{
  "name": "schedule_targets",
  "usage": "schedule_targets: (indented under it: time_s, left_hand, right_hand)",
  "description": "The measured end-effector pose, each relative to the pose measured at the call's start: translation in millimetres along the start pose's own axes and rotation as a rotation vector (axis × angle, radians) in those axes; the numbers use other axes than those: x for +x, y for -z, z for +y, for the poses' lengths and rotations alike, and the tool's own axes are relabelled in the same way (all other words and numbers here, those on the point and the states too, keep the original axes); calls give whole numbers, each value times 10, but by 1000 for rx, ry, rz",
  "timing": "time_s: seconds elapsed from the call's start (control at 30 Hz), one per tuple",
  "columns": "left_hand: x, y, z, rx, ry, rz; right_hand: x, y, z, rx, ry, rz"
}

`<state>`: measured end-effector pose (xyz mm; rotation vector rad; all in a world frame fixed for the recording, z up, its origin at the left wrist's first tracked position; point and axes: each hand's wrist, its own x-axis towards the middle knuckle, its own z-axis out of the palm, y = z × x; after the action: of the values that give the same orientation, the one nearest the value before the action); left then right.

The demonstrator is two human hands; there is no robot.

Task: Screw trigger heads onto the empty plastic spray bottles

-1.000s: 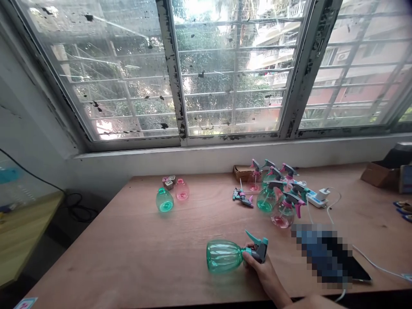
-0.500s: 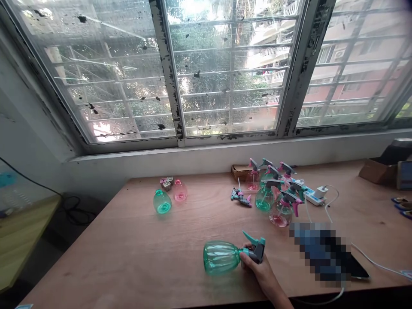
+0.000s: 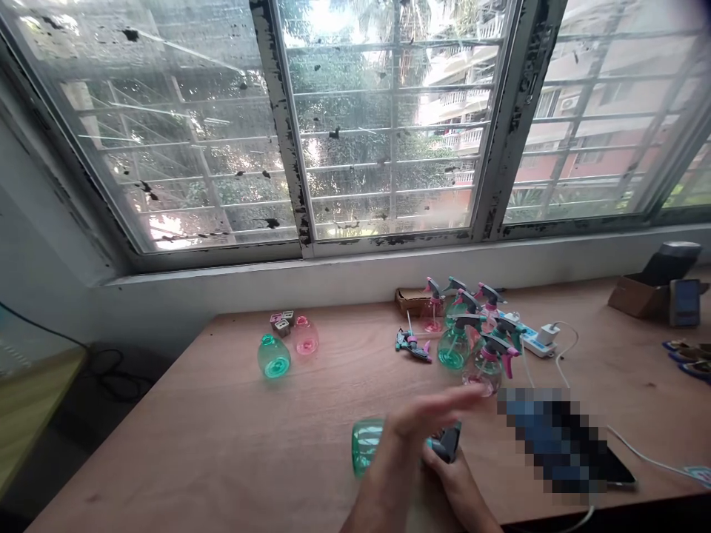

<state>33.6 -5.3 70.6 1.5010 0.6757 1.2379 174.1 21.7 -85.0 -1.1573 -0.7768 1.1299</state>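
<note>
A green spray bottle (image 3: 364, 447) with a grey and teal spray head lies on its side above the wooden table (image 3: 249, 459), its base pointing left. My right hand (image 3: 458, 477) is closed round its neck and spray head. Across the bottle, nearer the camera, passes my left hand (image 3: 425, 416), slightly blurred, with its fingers stretched out to the right. It hides the middle of the bottle and the trigger. Whether the left hand touches the bottle I cannot tell.
Several green and pink spray bottles (image 3: 452, 354) stand at the back right, with loose spray heads (image 3: 412, 345) beside them. Further left are a green bottle (image 3: 273, 359) and a pink bottle (image 3: 306, 339) without heads. A tablet (image 3: 611, 466), a power strip (image 3: 538, 342) and white cables lie on the right.
My left hand has come into view from below and now covers part of the bottle. My right hand keeps its hold in nearly the same place. The view has shifted slightly.
</note>
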Motion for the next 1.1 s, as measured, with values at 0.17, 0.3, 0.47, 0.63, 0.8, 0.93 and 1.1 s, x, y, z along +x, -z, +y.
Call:
schedule_targets:
  time_s: [0.17, 0.3, 0.47, 0.63, 0.8, 0.93, 1.1]
  left_hand:
    - [27, 567, -618, 313, 179, 403]
    - [-116, 941, -1240, 346, 377, 263]
    - [-168, 1054, -1528, 390, 328, 203]
    - [-229, 1045, -1608, 216, 329, 264]
    - [-259, 1035, -1625, 11, 226, 241]
    - [-248, 1026, -1610, 115, 246, 188]
    - [-264, 995, -1663, 252, 270, 180]
  right_hand:
    - [78, -2, 145, 19, 67, 12]
    - [132, -41, 248, 34, 57, 78]
    - [148, -73, 203, 36, 20, 44]
    - [118, -147, 157, 57, 31, 55]
    - [92, -155, 144, 41, 30, 46]
    - [80, -151, 124, 62, 30, 43]
    - [78, -144, 125, 54, 58, 36]
